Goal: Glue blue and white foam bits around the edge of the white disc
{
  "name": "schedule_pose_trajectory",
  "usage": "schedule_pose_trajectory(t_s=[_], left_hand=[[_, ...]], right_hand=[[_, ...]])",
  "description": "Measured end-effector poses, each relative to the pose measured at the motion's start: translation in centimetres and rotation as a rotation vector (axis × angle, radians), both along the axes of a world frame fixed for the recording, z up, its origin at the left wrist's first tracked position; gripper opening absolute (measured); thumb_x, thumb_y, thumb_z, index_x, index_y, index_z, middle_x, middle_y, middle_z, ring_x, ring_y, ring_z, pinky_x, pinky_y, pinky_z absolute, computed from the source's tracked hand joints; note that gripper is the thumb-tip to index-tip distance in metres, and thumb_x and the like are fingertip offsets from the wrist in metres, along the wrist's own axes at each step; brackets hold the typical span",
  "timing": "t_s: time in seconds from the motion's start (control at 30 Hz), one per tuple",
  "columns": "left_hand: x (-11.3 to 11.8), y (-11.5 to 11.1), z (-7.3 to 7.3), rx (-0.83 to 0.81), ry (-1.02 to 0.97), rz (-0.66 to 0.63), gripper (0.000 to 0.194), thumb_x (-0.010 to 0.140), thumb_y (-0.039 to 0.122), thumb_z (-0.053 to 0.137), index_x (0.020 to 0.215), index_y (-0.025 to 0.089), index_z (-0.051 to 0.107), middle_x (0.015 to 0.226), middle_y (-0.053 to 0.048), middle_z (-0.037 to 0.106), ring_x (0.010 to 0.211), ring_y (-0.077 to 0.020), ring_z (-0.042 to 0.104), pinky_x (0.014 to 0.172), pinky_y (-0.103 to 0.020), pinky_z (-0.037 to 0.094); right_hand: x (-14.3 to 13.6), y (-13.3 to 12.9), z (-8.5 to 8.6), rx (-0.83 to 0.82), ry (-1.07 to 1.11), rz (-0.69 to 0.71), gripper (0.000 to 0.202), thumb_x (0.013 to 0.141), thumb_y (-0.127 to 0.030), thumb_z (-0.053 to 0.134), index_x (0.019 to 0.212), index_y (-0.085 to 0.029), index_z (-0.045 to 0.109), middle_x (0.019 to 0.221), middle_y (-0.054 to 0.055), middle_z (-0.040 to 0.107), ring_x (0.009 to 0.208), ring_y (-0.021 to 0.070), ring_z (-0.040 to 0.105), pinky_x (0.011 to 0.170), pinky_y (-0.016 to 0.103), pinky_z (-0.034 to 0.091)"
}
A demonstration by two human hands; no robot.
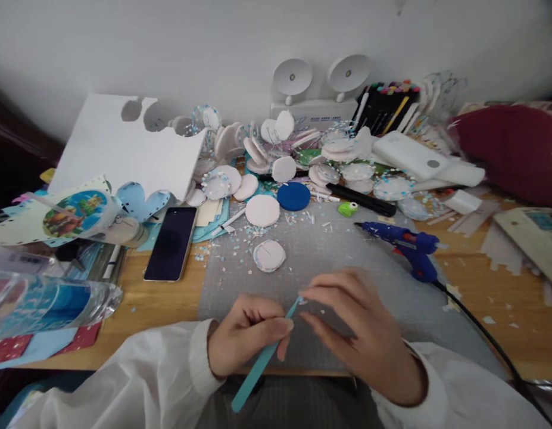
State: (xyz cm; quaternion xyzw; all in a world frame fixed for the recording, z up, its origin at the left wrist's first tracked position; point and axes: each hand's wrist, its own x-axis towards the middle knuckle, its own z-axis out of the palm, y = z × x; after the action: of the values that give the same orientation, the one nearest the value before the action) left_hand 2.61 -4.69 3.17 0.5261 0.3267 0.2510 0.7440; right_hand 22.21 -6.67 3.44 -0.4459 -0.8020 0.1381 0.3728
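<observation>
My left hand [253,330] is closed around teal tweezers [256,374], its thumb pressed on their flat side. They slant up and to the right, the wide end towards my lap. At their narrow tip is a tiny pale-blue piece [301,300], too small to make out well. Beside that tip is my right hand [354,328], slightly blurred, index finger and thumb spread apart; the index fingertip is at or very close to the piece. Beyond both hands, a round white disc with a wire edging [269,255] lies flat on the grey cutting mat [240,292].
A blue glue gun [403,241] lies at right, its cord running towards me. Further back are a blue disc [293,196], a green punch [348,208] and several white foam discs [262,210]. At left are a phone [171,244] and a clear bottle [56,304].
</observation>
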Motion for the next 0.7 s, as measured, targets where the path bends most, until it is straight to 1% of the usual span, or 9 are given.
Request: schedule_pose_trajectory(t_s=[0.1, 0.2, 0.23, 0.3, 0.37, 0.43, 0.53, 0.63, 0.7], left_hand=[[-0.1, 0.0, 0.1, -0.023, -0.013, 0.006, 0.048, 0.084, 0.044, 0.055, 0.048, 0.012, 0.055, 0.044, 0.003, 0.039, 0.042, -0.0061, 0.03, 0.044, -0.022, 0.022], [-0.6, 0.0, 0.3, -0.016, 0.015, 0.031, 0.048, 0.084, 0.042, 0.055, 0.047, 0.012, 0.055, 0.043, 0.003, 0.038, 0.043, -0.0065, 0.03, 0.045, -0.023, 0.022], [-0.7, 0.0, 0.2, -0.009, 0.029, 0.047, 0.047, 0.084, 0.042, 0.055, 0.047, 0.012, 0.056, 0.043, 0.003, 0.038, 0.043, -0.0067, 0.031, 0.046, -0.023, 0.021], [-0.9, 0.1, 0.0, -0.004, 0.055, 0.091, 0.045, 0.083, 0.04, 0.055, 0.048, 0.012, 0.059, 0.044, 0.002, 0.04, 0.045, -0.0074, 0.033, 0.046, -0.024, 0.022], [-0.8, 0.1, -0.3, -0.027, 0.083, 0.139, 0.043, 0.083, 0.039, 0.054, 0.051, 0.012, 0.064, 0.045, 0.002, 0.04, 0.046, -0.0078, 0.033, 0.047, -0.024, 0.021], [-0.3, 0.1, -0.5, -0.065, 0.116, 0.187, 0.042, 0.082, 0.039, 0.054, 0.054, 0.011, 0.067, 0.044, 0.003, 0.036, 0.045, -0.0077, 0.029, 0.046, -0.025, 0.02], [0.6, 0.2, -0.5, -0.102, 0.184, 0.275, 0.038, 0.08, 0.037, 0.055, 0.058, 0.011, 0.071, 0.042, 0.004, 0.033, 0.044, -0.0077, 0.027, 0.047, -0.025, 0.02], [1.3, 0.4, -0.3, -0.119, 0.216, 0.326, 0.035, 0.079, 0.035, 0.055, 0.059, 0.011, 0.069, 0.044, 0.004, 0.037, 0.047, -0.0083, 0.032, 0.05, -0.024, 0.026], [1.7, 0.6, -0.1, -0.104, 0.218, 0.333, 0.035, 0.079, 0.034, 0.056, 0.052, 0.012, 0.063, 0.046, 0.004, 0.038, 0.05, -0.0084, 0.033, 0.051, -0.023, 0.028]], right_hand=[[0.0, 0.2, -0.1, 0.057, -0.035, -0.015, 0.007, 0.086, -0.015, 0.058, 0.089, -0.02, 0.06, 0.084, 0.001, 0.064, 0.08, 0.0171, 0.053, 0.077, 0.036, 0.036], [1.5, 1.2, -0.7, 0.121, -0.185, -0.11, 0.007, 0.087, -0.016, 0.056, 0.089, -0.02, 0.062, 0.085, 0.004, 0.065, 0.08, 0.0194, 0.056, 0.076, 0.038, 0.036], [2.2, 1.6, -1.0, 0.133, -0.275, -0.162, 0.009, 0.087, -0.017, 0.055, 0.092, -0.019, 0.063, 0.088, 0.005, 0.065, 0.081, 0.0215, 0.056, 0.075, 0.039, 0.036], [3.2, 2.2, -1.6, 0.144, -0.437, -0.29, 0.021, 0.088, -0.02, 0.052, 0.106, -0.015, 0.061, 0.099, 0.011, 0.064, 0.088, 0.0274, 0.057, 0.075, 0.042, 0.037], [3.5, 2.4, -1.8, 0.169, -0.478, -0.362, 0.034, 0.087, -0.021, 0.052, 0.119, -0.01, 0.054, 0.108, 0.017, 0.06, 0.095, 0.0307, 0.055, 0.076, 0.043, 0.039], [3.0, 1.9, -1.7, 0.227, -0.395, -0.303, 0.033, 0.084, -0.019, 0.055, 0.116, -0.01, 0.054, 0.103, 0.016, 0.06, 0.093, 0.0281, 0.055, 0.076, 0.041, 0.041], [1.0, 0.7, -1.3, 0.302, -0.262, -0.057, 0.012, 0.081, -0.013, 0.058, 0.092, -0.016, 0.054, 0.081, 0.007, 0.06, 0.074, 0.0195, 0.052, 0.068, 0.035, 0.039], [-1.0, 0.1, -1.2, 0.328, -0.282, 0.123, 0.007, 0.083, -0.012, 0.05, 0.08, -0.019, 0.049, 0.069, 0.002, 0.058, 0.064, 0.017, 0.048, 0.062, 0.034, 0.034], [-1.9, 0.3, -1.4, 0.355, -0.334, 0.178, 0.011, 0.084, -0.01, 0.044, 0.079, -0.018, 0.05, 0.065, 0.001, 0.055, 0.061, 0.0168, 0.047, 0.059, 0.034, 0.031]])
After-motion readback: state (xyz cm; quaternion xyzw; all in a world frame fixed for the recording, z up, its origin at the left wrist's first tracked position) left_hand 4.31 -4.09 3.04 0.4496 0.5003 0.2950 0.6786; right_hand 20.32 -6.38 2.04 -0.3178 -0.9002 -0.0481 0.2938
